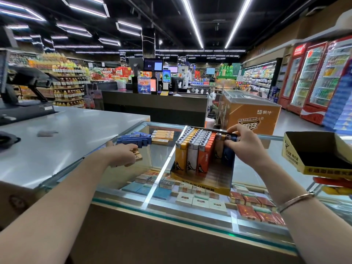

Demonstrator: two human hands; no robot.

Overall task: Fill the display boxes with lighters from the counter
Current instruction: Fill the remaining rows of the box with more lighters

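Right hand (242, 142) gripped upright lighters (225, 138) at right end of display box (202, 184), frame centre. Left hand (123, 155) clutched blue lighters (136, 140), lying left-pointing, left of box; right hand nearer.

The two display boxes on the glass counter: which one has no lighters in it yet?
The yellow box at the far right is the one; its black inside is bare. The middle box already holds rows of yellow, white and orange lighters.
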